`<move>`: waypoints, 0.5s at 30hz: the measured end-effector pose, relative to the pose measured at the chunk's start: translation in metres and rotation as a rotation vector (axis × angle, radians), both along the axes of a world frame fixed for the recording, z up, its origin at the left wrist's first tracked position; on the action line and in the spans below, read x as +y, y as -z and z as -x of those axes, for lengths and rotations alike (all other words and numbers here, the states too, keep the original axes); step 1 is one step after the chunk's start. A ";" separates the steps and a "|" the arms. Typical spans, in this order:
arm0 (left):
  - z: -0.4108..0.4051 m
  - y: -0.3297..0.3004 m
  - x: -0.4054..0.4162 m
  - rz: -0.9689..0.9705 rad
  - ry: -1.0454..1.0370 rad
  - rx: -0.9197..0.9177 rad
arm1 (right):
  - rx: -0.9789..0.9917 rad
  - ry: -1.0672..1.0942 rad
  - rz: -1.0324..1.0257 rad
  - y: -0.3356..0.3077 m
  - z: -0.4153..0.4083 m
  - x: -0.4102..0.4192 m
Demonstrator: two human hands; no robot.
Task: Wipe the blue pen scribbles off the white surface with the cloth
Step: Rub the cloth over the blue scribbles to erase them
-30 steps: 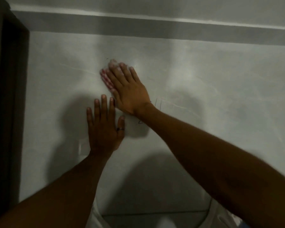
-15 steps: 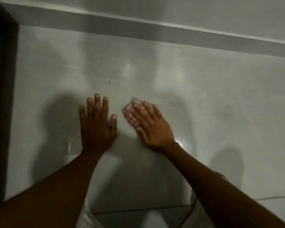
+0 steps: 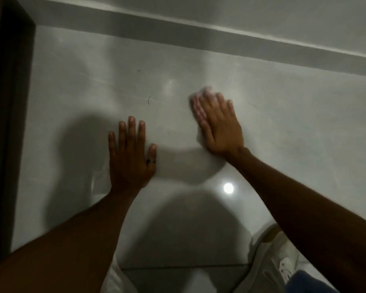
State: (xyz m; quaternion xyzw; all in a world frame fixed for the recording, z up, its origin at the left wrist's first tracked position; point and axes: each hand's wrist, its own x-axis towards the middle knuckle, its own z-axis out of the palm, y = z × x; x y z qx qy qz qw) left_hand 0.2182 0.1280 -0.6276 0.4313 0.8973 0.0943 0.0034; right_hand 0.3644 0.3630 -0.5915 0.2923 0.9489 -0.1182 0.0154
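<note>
since half a second ago the right hand has swept the cloth up and rightward, away from the left hand, and now sits right of frame centre. right hand lies flat, fingers extended and close together, pressing the cloth against the white surface; cloth is thin, pale with a pink check, motion-blurred, showing only past the fingertips and along the hand's left edge. left hand is planted palm-down at centre-left, fingers spread, holding nothing, a dark ring on the thumb. surface is smooth and glossy, with a round light reflection at lower centre. two short dark curved marks show at upper centre-left, well clear of the cloth; colour cannot be told. dark vertical frame bounds the left edge.
</note>
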 end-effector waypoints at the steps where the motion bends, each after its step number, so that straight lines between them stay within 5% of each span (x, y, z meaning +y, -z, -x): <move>1: 0.001 0.001 -0.001 0.008 0.003 0.003 | 0.014 0.159 0.011 -0.003 0.026 0.002; 3: 0.002 0.000 -0.003 0.024 0.004 0.010 | 0.008 0.276 0.059 -0.005 0.078 -0.003; 7: 0.001 0.000 -0.002 0.053 -0.004 0.011 | -0.009 -0.022 0.094 -0.006 0.137 -0.038; 15: 0.002 -0.004 -0.004 0.014 0.011 -0.003 | 0.027 -0.214 0.062 0.005 0.010 -0.095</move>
